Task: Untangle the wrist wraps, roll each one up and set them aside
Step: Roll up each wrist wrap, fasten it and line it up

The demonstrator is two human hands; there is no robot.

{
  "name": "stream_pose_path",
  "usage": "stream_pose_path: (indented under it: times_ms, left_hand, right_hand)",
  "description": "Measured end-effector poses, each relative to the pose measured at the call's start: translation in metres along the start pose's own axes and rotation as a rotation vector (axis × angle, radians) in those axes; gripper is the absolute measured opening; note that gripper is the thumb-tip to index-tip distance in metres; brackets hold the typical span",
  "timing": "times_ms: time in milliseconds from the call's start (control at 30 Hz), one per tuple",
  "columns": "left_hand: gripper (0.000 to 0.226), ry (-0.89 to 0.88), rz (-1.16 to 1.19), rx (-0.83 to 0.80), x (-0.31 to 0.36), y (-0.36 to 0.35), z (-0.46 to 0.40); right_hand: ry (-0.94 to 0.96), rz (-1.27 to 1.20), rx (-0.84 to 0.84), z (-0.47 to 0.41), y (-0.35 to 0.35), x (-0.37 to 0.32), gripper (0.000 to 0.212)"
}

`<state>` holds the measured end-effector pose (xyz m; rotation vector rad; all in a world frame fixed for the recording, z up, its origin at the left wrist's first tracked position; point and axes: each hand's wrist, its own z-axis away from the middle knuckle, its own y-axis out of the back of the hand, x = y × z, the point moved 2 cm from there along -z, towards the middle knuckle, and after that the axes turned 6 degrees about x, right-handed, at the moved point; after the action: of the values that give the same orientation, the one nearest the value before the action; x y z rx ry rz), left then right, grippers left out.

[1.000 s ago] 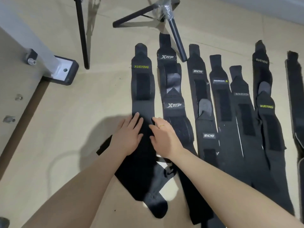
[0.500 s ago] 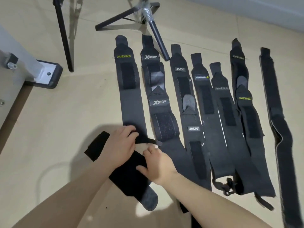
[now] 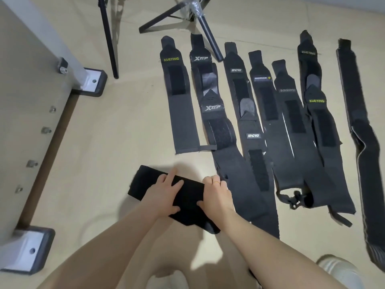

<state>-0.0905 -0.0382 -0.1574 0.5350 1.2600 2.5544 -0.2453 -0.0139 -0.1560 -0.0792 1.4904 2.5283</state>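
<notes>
Just below the laid-out wraps (image 3: 245,122) on the floor (image 3: 125,132): left hand (image 3: 164,193) and right hand (image 3: 216,195) pressing flat, fingers straight, on one black wrap (image 3: 187,200); untangled, none rolled yet.

The left hand (image 3: 164,192) and right hand (image 3: 216,197) cover the middle of the black wrap (image 3: 187,202), hiding how it is folded beneath them. The tripod (image 3: 193,15) is cut off by the top edge. The pale shoe (image 3: 341,272) runs past the bottom edge. The far-right strap (image 3: 362,142) ends off frame. The small label (image 3: 263,78) is too blurred to read.
</notes>
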Motion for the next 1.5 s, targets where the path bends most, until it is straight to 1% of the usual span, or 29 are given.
stream_pose_path:
  times_ms: [67,100,167,267,333,367,400,467,533,600,633,700,767,800,833,867,900,933,967,1000,1033,1100,1167,1233,1300,1367,1400,1467,1500]
  left_hand:
    - [0.085,-0.017,-0.058,-0.028,0.003,-0.006,0.010]
    - [0.087,-0.021,-0.081,-0.035,0.005,-0.009,0.014]
    - [0.090,-0.027,-0.101,-0.039,0.011,-0.015,0.019]
    - [0.094,-0.003,-0.001,-0.036,0.010,-0.025,0.025]
    - [0.100,0.019,0.127,-0.042,0.002,-0.031,0.029]
    - [0.103,0.037,0.214,-0.046,-0.001,-0.032,0.031]
    - [0.102,0.055,0.340,-0.028,-0.002,-0.029,0.033]
    - [0.084,0.061,0.667,0.121,0.003,-0.014,0.035]
    - [0.050,0.077,0.924,0.389,0.007,0.003,0.039]
    - [0.013,0.188,1.132,0.543,0.008,0.021,0.041]
    - [0.010,0.234,1.219,0.592,0.006,0.028,0.040]
    - [0.026,0.319,1.382,0.676,-0.002,0.036,0.037]
    - [0.058,0.457,1.435,0.718,-0.013,0.035,0.037]
    - [0.072,0.546,1.364,0.736,-0.018,0.032,0.039]
    - [0.079,0.641,1.214,0.757,-0.022,0.028,0.043]
    - [0.079,0.700,1.017,0.785,-0.025,0.022,0.048]
    - [0.072,0.680,0.819,0.815,-0.025,0.015,0.052]
    - [0.061,0.590,0.682,0.819,-0.023,0.007,0.055]
    - [0.053,0.463,0.596,0.772,-0.021,-0.003,0.054]
    - [0.052,0.323,0.483,0.677,-0.016,-0.011,0.055]
    - [0.051,0.198,0.419,0.579,-0.013,-0.019,0.057]
    - [0.034,-0.030,0.296,0.453,-0.008,-0.032,0.063]
    - [0.033,-0.205,0.198,0.397,-0.004,-0.046,0.065]
    - [0.041,-0.175,0.117,0.214,0.001,-0.050,0.070]
    - [0.046,-0.072,0.141,0.070,-0.001,-0.055,0.071]
    - [0.048,-0.050,0.152,0.026,0.002,-0.056,0.068]
    - [0.049,-0.047,0.189,0.002,0.004,-0.057,0.067]
    - [0.051,-0.049,0.206,-0.041,0.007,-0.053,0.067]
    - [0.052,-0.054,0.205,-0.051,0.008,-0.053,0.066]
  right_hand:
    - [-0.052,-0.032,-0.044,0.012,-0.008,0.004,0.064]
    - [-0.081,-0.063,-0.067,0.016,-0.012,0.006,0.061]
    - [-0.124,-0.124,-0.097,0.021,-0.017,0.010,0.043]
    - [-0.080,-0.099,-0.187,0.019,-0.010,0.013,0.007]
    - [-0.037,-0.230,-0.276,0.014,0.002,0.013,0.023]
    - [-0.055,-0.427,-0.333,0.012,0.012,0.012,0.031]
    - [-0.088,-0.672,-0.386,0.012,0.023,0.011,0.032]
    - [-0.119,-1.127,-0.495,0.013,0.050,0.007,0.020]
    - [-0.092,-1.504,-0.518,0.014,0.077,0.005,0.017]
    - [-0.096,-1.726,-0.443,0.012,0.097,0.005,0.022]
    - [-0.101,-1.754,-0.392,0.009,0.102,0.006,0.026]
    - [-0.093,-1.634,-0.319,0.004,0.103,0.008,0.030]
    - [-0.076,-1.362,-0.292,0.007,0.087,0.008,0.029]
    - [-0.066,-1.215,-0.277,0.010,0.074,0.009,0.029]
    - [-0.035,-1.079,-0.256,0.016,0.060,0.008,0.028]
    - [0.043,-0.919,-0.226,0.022,0.046,0.008,0.025]
    - [0.173,-0.723,-0.209,0.026,0.029,0.009,0.023]
    - [0.315,-0.495,-0.231,0.030,0.011,0.010,0.023]
    - [0.462,-0.256,-0.274,0.036,-0.006,0.011,0.026]
    - [0.604,-0.050,-0.294,0.044,-0.018,0.012,0.031]
    - [0.732,0.082,-0.287,0.050,-0.030,0.012,0.040]
    - [0.878,0.230,-0.257,0.057,-0.047,0.014,0.068]
    - [0.887,0.390,-0.217,0.057,-0.052,0.017,0.084]
    - [0.871,0.460,-0.114,0.055,-0.051,0.016,0.076]
    - [0.876,0.469,0.010,0.052,-0.048,0.009,0.052]
    - [0.962,0.504,0.184,0.050,-0.051,0.011,0.029]
    - [1.025,0.533,0.260,0.049,-0.053,0.015,0.025]
    - [1.103,0.576,0.298,0.048,-0.058,0.021,0.024]
    - [1.087,0.555,0.274,0.047,-0.057,0.020,0.023]
